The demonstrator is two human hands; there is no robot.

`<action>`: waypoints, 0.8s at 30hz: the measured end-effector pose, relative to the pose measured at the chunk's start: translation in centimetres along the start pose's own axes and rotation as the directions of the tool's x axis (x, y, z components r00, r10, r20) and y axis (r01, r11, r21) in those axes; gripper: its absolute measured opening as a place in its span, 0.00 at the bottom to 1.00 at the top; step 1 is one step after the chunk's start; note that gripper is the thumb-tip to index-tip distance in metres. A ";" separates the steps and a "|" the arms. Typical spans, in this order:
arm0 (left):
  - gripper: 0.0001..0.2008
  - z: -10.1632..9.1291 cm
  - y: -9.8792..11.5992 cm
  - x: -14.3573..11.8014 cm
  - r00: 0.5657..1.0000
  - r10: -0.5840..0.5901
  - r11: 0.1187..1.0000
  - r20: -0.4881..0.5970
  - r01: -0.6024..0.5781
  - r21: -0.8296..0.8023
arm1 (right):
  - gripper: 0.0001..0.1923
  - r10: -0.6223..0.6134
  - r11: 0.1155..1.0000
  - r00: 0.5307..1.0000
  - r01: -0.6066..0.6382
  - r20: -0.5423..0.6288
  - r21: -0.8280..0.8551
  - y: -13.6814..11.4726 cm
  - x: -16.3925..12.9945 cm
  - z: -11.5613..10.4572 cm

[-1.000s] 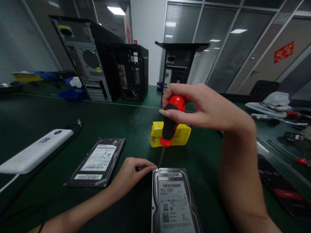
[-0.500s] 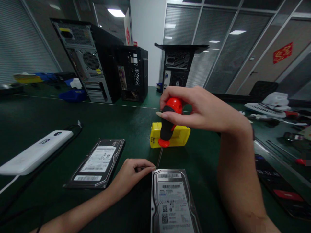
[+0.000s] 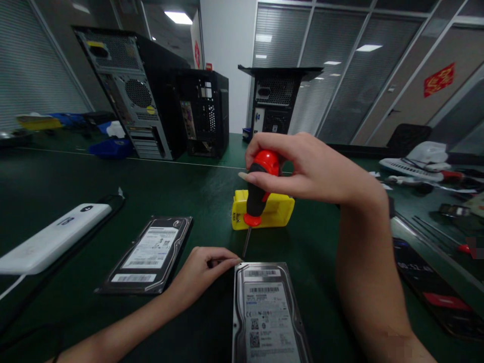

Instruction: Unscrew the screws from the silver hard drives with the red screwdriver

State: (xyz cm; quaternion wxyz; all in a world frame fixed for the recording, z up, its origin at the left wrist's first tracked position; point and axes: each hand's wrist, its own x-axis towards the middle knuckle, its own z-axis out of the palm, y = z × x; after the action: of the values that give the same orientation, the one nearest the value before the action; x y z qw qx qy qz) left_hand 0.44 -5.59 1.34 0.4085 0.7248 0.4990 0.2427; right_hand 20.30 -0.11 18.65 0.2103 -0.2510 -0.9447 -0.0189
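A screwdriver (image 3: 257,190) with a red and black handle is gripped in my right hand (image 3: 298,166), thumb and fingers around the upper handle. Its thin metal shaft points down and slightly left, the tip just behind the far left corner of a hard drive (image 3: 264,307). That drive lies label up in front of me. Beside the same corner, my left hand (image 3: 206,272) has its thumb and forefinger pinched together; anything between them is too small or hidden to make out. A second hard drive (image 3: 151,249) lies flat to the left.
Behind the screwdriver stands a yellow bin (image 3: 280,210). A white power strip (image 3: 56,237) with cables lies at left, a phone (image 3: 427,282) at right. Computer cases (image 3: 207,113) line the back. Tools and a white device (image 3: 419,161) sit at far right.
The screwdriver tip has risen slightly off the drive's far left corner. My left hand keeps its pinch there. The whole view has shifted slightly.
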 end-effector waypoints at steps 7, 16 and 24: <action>0.16 -0.1 0.1 -0.1 1.000 0.015 1.000 -0.001 -0.015 -0.021 | 0.18 -0.032 0.999 0.999 0.032 -0.021 0.006 -0.1 0.0 0.1; 0.14 -0.2 0.1 -0.3 1.000 0.016 0.996 0.009 -0.017 0.086 | 0.18 -0.025 1.000 1.000 0.025 0.006 0.017 -0.1 0.5 0.7; 0.14 0.0 0.3 -0.3 1.000 0.027 0.997 0.011 -0.028 0.073 | 0.17 -0.033 0.999 0.999 0.033 -0.007 0.028 -0.2 0.6 0.9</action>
State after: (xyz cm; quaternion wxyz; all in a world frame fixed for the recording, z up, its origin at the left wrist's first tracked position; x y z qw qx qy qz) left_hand 0.48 -5.92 1.63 0.3807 0.7472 0.4954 0.2265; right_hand 19.43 0.14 18.10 0.2168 -0.2322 -0.9481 -0.0101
